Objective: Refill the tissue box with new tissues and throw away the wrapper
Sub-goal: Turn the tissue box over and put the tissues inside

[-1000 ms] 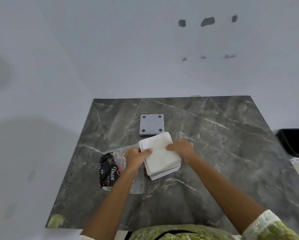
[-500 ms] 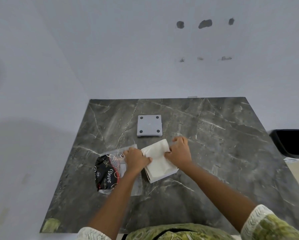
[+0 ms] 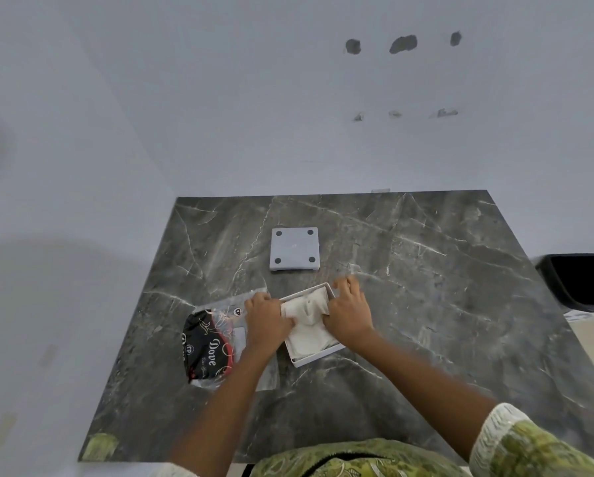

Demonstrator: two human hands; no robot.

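Since a second ago, both hands have pushed the white tissue stack (image 3: 307, 330) down into the white square box (image 3: 318, 356) on the dark marble table (image 3: 426, 304). Left hand (image 3: 266, 320) and right hand (image 3: 349, 313) press closed on the tissues. The crumpled black-and-clear plastic wrapper (image 3: 208, 346) lies just left of the box.

A dark grey marble-patterned table (image 3: 426, 304) with pale veins fills the lower middle of the view, its far edge against a plain wall. Three things lie directly on it. At twelve o'clock from the centre sits a square grey lid or base plate (image 3: 294, 248), flat, with four dark round dots at its corners. At the centre rests an open white tissue box (image 3: 314, 356), turned slightly askew, white tissues (image 3: 306, 333) inside. Just beside it at nine o'clock lies a crumpled clear plastic wrapper (image 3: 208, 346) with black and red print, possibly touching the box.
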